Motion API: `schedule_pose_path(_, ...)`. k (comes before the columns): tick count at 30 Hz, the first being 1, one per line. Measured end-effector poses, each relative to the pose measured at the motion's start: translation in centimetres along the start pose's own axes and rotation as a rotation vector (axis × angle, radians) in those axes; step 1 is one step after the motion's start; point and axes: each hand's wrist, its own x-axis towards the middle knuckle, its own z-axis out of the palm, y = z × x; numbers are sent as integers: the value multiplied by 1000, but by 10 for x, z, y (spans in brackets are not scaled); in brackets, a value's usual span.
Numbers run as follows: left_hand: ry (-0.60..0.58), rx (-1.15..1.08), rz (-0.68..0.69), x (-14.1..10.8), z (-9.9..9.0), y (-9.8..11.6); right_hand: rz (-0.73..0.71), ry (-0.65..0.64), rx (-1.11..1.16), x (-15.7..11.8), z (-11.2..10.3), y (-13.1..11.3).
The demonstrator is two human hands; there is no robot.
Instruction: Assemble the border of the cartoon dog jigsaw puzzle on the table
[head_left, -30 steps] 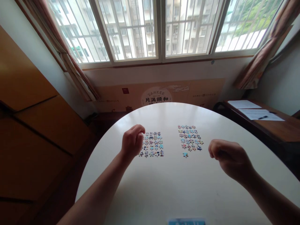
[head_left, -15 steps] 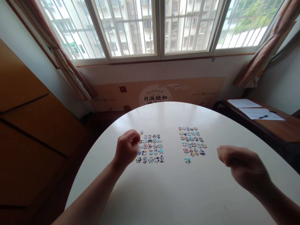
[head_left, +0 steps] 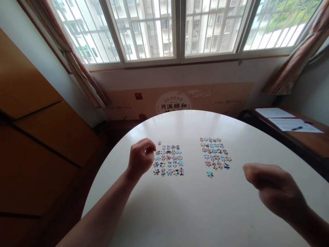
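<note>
On the white round table (head_left: 159,209) lie two grids of small jigsaw pieces. My left hand (head_left: 141,156) is closed in a loose fist beside the left group of jigsaw pieces (head_left: 168,157), near its left edge. Nothing shows between its fingers. To the right of the right group of jigsaw pieces (head_left: 215,151), and apart from it, my right hand (head_left: 277,187) is also curled shut, with no object visible in it. A single blue jigsaw piece (head_left: 210,174) lies just below the right group. Another lone jigsaw piece (head_left: 159,143) sits above the left group's top row.
A brown side table (head_left: 312,137) with paper sheets (head_left: 276,112) and dark pens stands at the right. Wooden cabinet doors (head_left: 48,137) are on the left. Beyond the table are a printed panel (head_left: 144,103) and a barred window (head_left: 154,31) with curtains.
The whole view has shifted slightly, so the table and pieces appear a little further right. Both hands stay closed beside the groups, and the pieces keep their layout.
</note>
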Motion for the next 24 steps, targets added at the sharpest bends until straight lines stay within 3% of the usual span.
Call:
schedule_pose_path(10, -20, 38, -2, 1, -1, -1, 11, 6, -89, -2, 1, 16)
schedule_pose_path(18, -479, 186, -28, -3, 3, 0, 19, 16, -86, -5, 3, 20)
schedule_pose_path(24, -682, 241, -13, -6, 5, 4, -26, 9, -100, -3, 4, 16)
